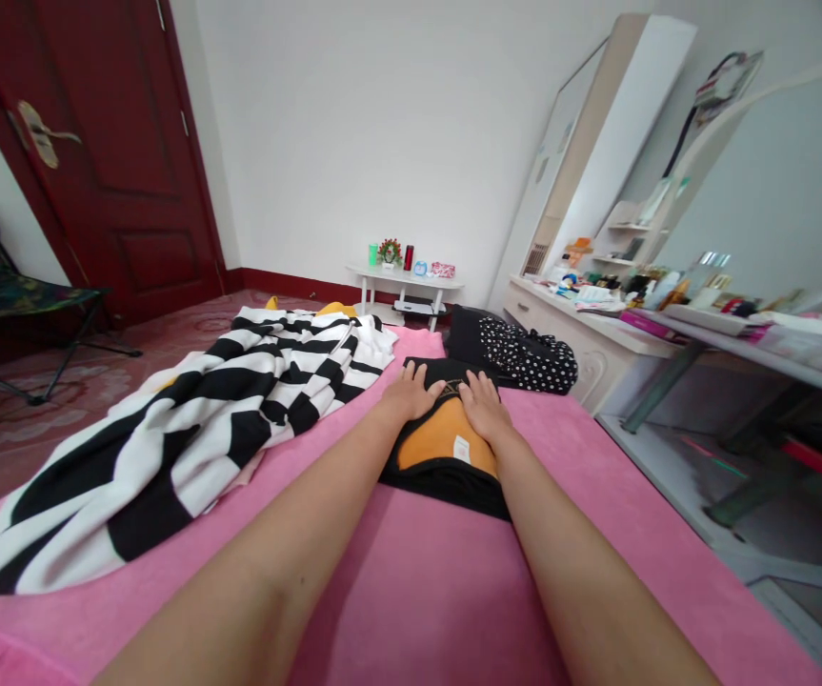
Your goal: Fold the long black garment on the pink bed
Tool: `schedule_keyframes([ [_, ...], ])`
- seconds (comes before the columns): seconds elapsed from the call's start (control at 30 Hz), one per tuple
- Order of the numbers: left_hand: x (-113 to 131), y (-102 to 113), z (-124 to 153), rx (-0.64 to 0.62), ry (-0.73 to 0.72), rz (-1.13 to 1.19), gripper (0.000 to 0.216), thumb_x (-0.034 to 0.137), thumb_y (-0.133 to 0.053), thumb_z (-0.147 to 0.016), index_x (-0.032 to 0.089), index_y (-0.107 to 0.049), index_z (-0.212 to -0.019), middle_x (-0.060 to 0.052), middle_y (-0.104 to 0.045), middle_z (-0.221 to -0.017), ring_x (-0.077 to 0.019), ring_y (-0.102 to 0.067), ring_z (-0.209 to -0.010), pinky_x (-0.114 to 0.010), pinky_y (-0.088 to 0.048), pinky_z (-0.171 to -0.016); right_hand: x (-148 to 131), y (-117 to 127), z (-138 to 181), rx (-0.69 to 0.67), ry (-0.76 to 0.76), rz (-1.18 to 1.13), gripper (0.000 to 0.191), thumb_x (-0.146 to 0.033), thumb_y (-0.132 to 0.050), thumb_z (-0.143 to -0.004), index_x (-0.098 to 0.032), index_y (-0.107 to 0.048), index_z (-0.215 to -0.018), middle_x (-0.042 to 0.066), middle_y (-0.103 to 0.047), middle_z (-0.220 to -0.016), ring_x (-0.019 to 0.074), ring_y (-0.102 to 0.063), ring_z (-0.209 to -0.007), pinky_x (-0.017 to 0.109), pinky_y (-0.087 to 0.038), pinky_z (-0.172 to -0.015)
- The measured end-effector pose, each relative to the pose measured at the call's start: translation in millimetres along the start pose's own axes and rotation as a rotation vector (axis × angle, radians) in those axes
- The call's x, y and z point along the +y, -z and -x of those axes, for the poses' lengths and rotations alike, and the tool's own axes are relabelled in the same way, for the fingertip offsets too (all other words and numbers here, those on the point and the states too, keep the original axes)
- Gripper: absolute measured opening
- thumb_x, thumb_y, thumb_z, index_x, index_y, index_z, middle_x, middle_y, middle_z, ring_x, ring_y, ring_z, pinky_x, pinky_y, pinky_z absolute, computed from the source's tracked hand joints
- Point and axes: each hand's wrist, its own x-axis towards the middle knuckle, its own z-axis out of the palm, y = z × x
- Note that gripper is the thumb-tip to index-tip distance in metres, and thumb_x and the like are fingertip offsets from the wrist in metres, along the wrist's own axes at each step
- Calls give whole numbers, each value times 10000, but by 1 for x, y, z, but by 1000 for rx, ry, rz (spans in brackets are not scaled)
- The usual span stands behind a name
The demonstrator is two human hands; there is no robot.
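Observation:
A folded black garment with an orange lining and a small white label lies on the pink bed cover. My left hand rests flat on its far left part, fingers spread. On its far right part lies my right hand, also flat with the fingers apart. Just beyond, to the right, sits a pile of dark clothing with a white-dotted black piece. Left of my hands spreads a rumpled black-and-white garment or blanket, with bits of yellow cloth showing behind it.
A low white table with small items stands against the far wall. Right of the bed are a cluttered dresser and a grey-legged desk. A folding chair stands at the left, near a dark red door.

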Motion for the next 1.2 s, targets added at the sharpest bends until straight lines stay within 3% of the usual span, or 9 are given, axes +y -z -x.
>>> schedule_keyframes([
  [0.27, 0, 7, 62, -2, 13, -14, 706, 551, -160, -922, 108, -231, -1467, -120, -144, -1554, -249, -155, -1424, -402, -207, -1132, 9, 1, 41, -51, -38, 36, 736, -624, -172, -899, -208, -105, -1503, 88, -38, -1573, 246, -42, -1437, 469, -143, -1131],
  [0.4, 13, 13, 90, 61, 35, -34, 618, 499, -216, -931, 167, -294, -1446, -102, -209, -1544, -275, -216, -1406, -498, -232, -1106, 9, 5, 69, -3, -38, 76, 721, -613, -186, -903, -208, -146, -1498, 83, -101, -1567, 259, -125, -1426, 504, -171, -1115],
  [0.5, 33, 20, 102, 191, 44, -110, 517, 414, -350, -913, 174, -439, -1362, -139, -255, -1523, -309, -202, -1405, -567, -186, -1098, 2, 12, 86, 125, -8, 122, 655, -543, -243, -919, -198, -227, -1477, 105, -169, -1551, 283, -163, -1413, 580, -163, -1090],
  [0.63, 46, 26, 106, 309, -138, -99, 439, 388, -372, -916, 260, -494, -1317, -74, -261, -1529, -286, -171, -1414, -523, -187, -1116, -8, 19, 94, 396, 54, 163, 616, -410, -333, -920, -172, -208, -1474, 101, -109, -1562, 255, -64, -1433, 567, -159, -1098],
  [0.7, 42, 22, 105, 248, -200, -85, 483, 440, -325, -930, 312, -399, -1391, -37, -244, -1539, -283, -169, -1415, -531, -168, -1119, -9, 17, 93, 356, 90, 169, 630, -416, -333, -923, -174, -175, -1483, 92, -95, -1565, 240, -48, -1436, 527, -167, -1110],
  [0.83, 29, 10, 103, 66, -173, -96, 538, 527, -275, -925, 371, -291, -1439, -11, -177, -1559, -304, -143, -1421, -581, -143, -1102, -4, 7, 87, 86, 101, 124, 637, -473, -288, -932, -150, -218, -1477, 114, -196, -1543, 224, -171, -1417, 415, -236, -1108],
  [0.97, 27, 10, 105, 131, -170, -68, 532, 542, -300, -920, 375, -312, -1424, -16, -197, -1554, -274, -176, -1416, -519, -193, -1108, 0, 6, 86, 167, 42, 90, 648, -509, -336, -910, -163, -277, -1454, 139, -254, -1517, 256, -252, -1387, 411, -283, -1084],
  [1.1, 25, 20, 106, 330, 56, -6, 547, 492, -350, -916, 211, -395, -1383, -139, -418, -1429, -265, -415, -1294, -389, -372, -1018, 1, 17, 89, 226, -120, 49, 672, -561, -321, -891, -126, -354, -1402, 201, -459, -1358, 306, -450, -1251, 445, -385, -988],
  [1.2, 17, 28, 103, 323, 271, -6, 578, 536, -411, -869, 152, -473, -1296, -181, -611, -1188, -318, -567, -1114, -415, -464, -880, 4, 27, 89, 191, -225, 36, 695, -611, -346, -857, -125, -415, -1349, 217, -560, -1224, 342, -533, -1152, 476, -434, -901],
])
